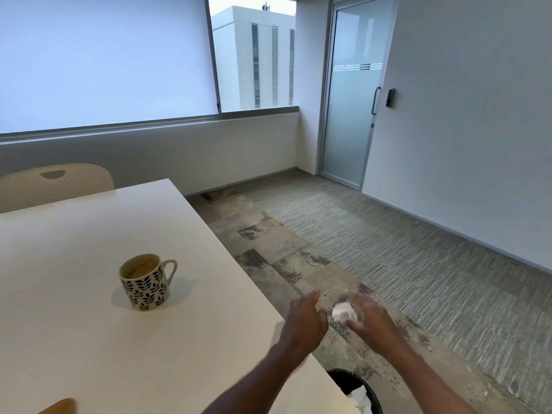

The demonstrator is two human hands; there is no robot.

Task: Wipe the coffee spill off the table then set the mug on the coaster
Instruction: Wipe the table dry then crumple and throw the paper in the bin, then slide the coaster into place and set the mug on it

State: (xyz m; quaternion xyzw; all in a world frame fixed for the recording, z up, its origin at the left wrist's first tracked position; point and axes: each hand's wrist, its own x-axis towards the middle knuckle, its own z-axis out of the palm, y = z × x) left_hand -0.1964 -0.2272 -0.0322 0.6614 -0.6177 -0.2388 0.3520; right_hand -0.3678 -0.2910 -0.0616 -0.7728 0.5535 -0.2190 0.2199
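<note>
A cream mug point(146, 282) with a dark leaf pattern stands upright on the white table point(89, 339), with brown coffee inside and its handle to the right. Both my hands are past the table's right edge, over the floor. My right hand point(370, 318) holds a crumpled white tissue point(344, 312). My left hand point(307, 321) is right beside it with its fingers apart, touching or nearly touching the tissue. A tan, rounded thing point(59, 407), possibly the coaster, peeks in at the bottom left edge. I see no spill on the visible tabletop.
A black bin point(355, 386) with white paper in it stands on the floor under my arms, by the table's near right corner. A beige perforated chair point(56, 183) is behind the table's far side. Carpet and patchy floor lie to the right, with a frosted glass door point(349, 94) beyond.
</note>
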